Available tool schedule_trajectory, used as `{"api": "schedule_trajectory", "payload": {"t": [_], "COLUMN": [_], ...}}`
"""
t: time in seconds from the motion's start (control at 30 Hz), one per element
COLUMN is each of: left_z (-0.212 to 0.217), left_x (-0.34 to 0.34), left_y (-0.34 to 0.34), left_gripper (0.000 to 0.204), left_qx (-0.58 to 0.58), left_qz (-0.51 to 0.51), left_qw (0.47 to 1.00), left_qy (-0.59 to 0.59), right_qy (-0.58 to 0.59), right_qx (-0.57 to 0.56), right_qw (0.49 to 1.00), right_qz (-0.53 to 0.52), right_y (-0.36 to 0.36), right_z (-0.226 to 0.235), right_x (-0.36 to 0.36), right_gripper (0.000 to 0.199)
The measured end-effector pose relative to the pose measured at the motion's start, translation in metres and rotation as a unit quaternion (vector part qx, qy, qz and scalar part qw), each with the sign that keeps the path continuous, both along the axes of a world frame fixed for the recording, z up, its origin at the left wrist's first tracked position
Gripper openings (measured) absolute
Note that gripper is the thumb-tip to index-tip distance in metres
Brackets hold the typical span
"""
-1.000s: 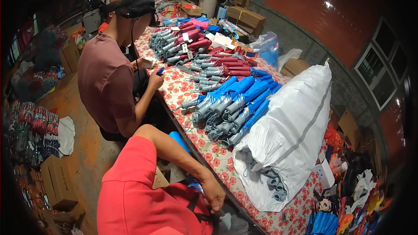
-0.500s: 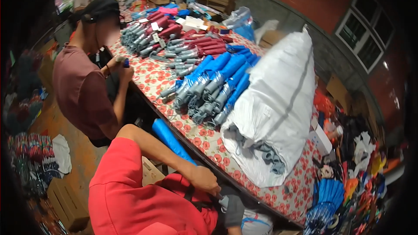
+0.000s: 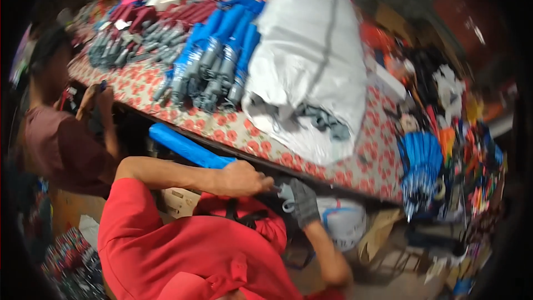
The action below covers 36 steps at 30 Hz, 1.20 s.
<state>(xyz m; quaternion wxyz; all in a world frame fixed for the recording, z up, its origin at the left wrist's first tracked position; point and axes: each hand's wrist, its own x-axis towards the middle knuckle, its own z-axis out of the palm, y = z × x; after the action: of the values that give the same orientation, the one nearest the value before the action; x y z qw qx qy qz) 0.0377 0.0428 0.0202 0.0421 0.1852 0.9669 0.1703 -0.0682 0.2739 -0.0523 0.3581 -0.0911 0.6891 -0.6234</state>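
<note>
A long blue folded umbrella [image 3: 186, 143] slants along the table's near edge, its lower end passing behind my left hand [image 3: 244, 179]. That bare hand is closed, its fingers curled toward a light grey umbrella handle [image 3: 286, 193] with a looped strap. My right hand [image 3: 305, 203], in a dark grey glove, closes around this handle. How the blue length joins the handle is hidden by my left hand. On the flowered table [image 3: 266, 143], several blue umbrellas [image 3: 227, 33] with grey handles lie side by side, beside a white woven sack [image 3: 302, 50] with grey handles showing at its mouth.
Dark red umbrellas [image 3: 186, 14] are piled farther back. A co-worker [image 3: 61, 133] stands at the left by the table, hands raised. A white printed bag [image 3: 341, 222] sits below the table edge. Blue umbrellas [image 3: 420, 161] and mixed goods crowd the right side.
The view has swung right and down, so table and co-worker appear farther left and higher. My right gloved hand and forearm now show more fully, with the grey handle clearer.
</note>
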Motion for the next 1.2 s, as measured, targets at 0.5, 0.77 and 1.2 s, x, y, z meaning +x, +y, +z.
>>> {"api": "schedule_trajectory", "payload": {"t": [0.5,0.77,1.2], "left_z": [-0.008,0.033,-0.019], "left_x": [-0.011,-0.026,-0.036], "left_y": [0.009,0.0,0.001], "left_gripper": [0.037,0.03,0.026], "left_qx": [-0.019,0.355,-0.035], "left_qz": [-0.03,-0.103,-0.078], "left_qw": [0.998,0.81,0.995], "left_qy": [-0.047,-0.455,-0.06], "right_qy": [0.643,0.631,0.183], "right_qx": [0.098,0.012,0.054], "right_qw": [0.748,0.746,0.98], "right_qz": [0.133,0.212,0.063], "right_y": [0.015,0.038,0.017], "right_z": [-0.02,0.086,-0.019], "right_x": [-0.007,0.002,-0.004], "right_gripper": [0.044,0.03,0.026]}}
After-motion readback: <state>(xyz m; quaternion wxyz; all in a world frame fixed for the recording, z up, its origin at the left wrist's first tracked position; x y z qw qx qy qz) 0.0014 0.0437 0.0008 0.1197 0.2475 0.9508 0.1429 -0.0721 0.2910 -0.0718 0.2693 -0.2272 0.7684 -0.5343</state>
